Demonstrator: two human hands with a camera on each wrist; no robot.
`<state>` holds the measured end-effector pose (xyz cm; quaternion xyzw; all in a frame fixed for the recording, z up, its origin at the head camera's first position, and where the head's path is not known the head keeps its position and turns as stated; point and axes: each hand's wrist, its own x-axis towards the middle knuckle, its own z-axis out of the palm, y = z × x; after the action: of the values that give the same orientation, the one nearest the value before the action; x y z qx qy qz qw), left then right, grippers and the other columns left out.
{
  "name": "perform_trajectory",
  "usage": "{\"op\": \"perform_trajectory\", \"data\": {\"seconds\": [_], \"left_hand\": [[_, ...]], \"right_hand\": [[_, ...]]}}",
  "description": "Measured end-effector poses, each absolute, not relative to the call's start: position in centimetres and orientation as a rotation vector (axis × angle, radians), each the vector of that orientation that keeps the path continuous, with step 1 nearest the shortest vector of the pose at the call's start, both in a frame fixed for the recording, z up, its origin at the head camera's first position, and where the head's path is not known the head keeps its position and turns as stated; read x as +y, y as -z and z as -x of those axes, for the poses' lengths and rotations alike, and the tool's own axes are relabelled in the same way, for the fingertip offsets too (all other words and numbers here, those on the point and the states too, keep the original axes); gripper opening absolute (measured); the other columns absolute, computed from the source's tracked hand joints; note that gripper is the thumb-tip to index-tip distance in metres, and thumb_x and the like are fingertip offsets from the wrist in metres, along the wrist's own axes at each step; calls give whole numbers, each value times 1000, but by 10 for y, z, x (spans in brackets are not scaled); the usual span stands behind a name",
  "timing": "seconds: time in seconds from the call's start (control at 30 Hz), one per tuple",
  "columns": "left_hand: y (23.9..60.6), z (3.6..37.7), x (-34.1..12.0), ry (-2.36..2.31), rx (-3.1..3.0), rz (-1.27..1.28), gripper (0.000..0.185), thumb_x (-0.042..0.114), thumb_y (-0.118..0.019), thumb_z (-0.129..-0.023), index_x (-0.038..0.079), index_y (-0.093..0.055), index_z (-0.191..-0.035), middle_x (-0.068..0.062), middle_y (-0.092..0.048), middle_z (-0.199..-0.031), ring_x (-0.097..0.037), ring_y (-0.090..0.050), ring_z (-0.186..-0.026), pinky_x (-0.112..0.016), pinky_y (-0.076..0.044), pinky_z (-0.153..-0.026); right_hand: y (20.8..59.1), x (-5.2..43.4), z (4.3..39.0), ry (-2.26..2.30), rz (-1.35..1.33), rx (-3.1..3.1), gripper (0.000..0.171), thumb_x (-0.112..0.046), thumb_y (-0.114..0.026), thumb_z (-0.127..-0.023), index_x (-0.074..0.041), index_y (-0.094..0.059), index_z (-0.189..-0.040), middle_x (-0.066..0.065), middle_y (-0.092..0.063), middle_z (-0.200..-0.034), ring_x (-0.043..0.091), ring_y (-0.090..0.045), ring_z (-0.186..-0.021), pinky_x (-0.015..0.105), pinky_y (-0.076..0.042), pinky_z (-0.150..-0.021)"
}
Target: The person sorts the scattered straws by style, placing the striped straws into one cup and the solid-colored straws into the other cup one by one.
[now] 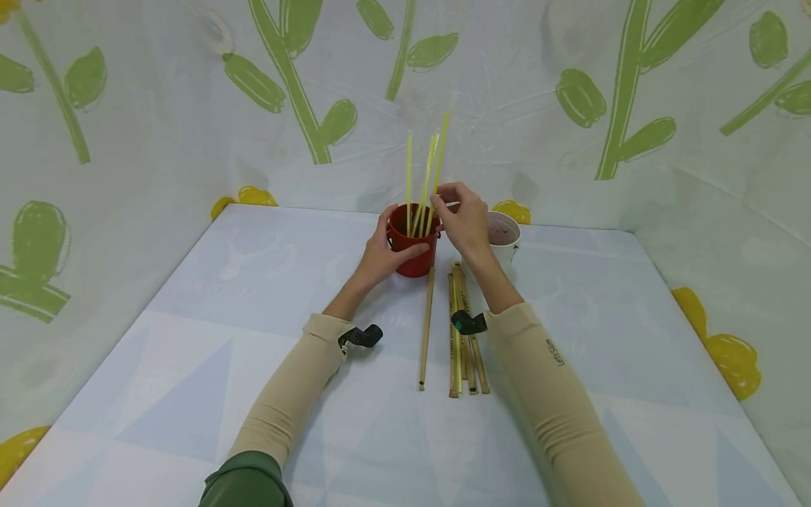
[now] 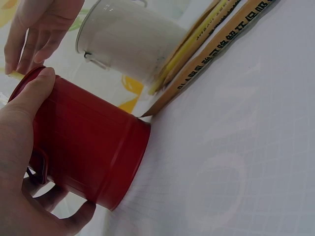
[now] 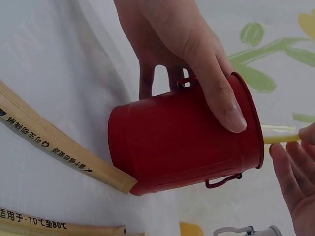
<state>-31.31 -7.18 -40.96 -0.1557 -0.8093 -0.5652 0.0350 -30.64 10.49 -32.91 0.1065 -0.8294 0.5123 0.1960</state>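
A small red bucket (image 1: 418, 265) with side handles stands near the far edge of the table. My left hand (image 1: 382, 255) grips it from the left, thumb across the front and fingers round the far side, as the left wrist view shows. Several yellow straws (image 1: 408, 169) stand upright in it, leaning slightly. Over the bucket's right rim, my right hand (image 1: 465, 220) pinches a taller yellow straw (image 1: 442, 148) between thumb and fingers. Its lower end is inside the bucket. The bucket's inside is mostly hidden.
Just right of the red bucket stands a white bucket (image 1: 503, 246), partly behind my right arm. Several brown paper straw sleeves (image 1: 469, 355) lie bunched in front, a yellow straw among them. One sleeve (image 1: 426, 338) lies apart, its far end at the red bucket's base.
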Motion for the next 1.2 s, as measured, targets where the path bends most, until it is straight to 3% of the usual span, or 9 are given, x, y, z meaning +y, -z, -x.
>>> {"op": "perform_trajectory", "data": {"seconds": [0.4,0.53,0.77,0.97,1.2], "left_hand": [[378,289,-72,1776,-2511,498,90,26,-74,-87,18,-16,-155,-12,-40,-152,-29,-43,-137,-49,-40,-113],[393,301,-71,1775,-2496,486,92,33,-75,-85,22,-15,-155,-7,-41,-152,-25,-43,-137,-47,-40,-113],[409,312,-71,1742,-2508,469,95,40,-76,-84,29,-14,-155,-1,-40,-152,-21,-43,-136,-46,-41,-112],[402,308,-71,1781,-2514,464,94,32,-76,-85,28,-13,-155,-6,-36,-155,-27,-39,-140,-49,-38,-114],[404,310,-72,1754,-2499,469,93,35,-76,-85,25,-15,-155,-4,-40,-152,-24,-43,-137,-47,-41,-112]], "right_hand": [[332,106,309,-1434,-281,-2305,26,-23,-66,-94,-6,-66,-114,13,-72,-101,24,-73,-79,26,-59,-57],[332,106,309,-1424,-271,-2315,27,-24,-66,-94,-6,-65,-114,13,-72,-101,24,-73,-79,28,-59,-59],[335,107,307,-1437,-291,-2295,23,-21,-67,-93,-5,-66,-109,14,-72,-98,27,-72,-77,44,-61,-64],[338,108,306,-1424,-273,-2322,20,-23,-65,-95,-7,-66,-107,11,-72,-98,22,-71,-76,36,-61,-63],[339,110,305,-1462,-270,-2311,22,-23,-65,-95,-5,-67,-107,13,-72,-98,23,-71,-76,47,-60,-67]]}}
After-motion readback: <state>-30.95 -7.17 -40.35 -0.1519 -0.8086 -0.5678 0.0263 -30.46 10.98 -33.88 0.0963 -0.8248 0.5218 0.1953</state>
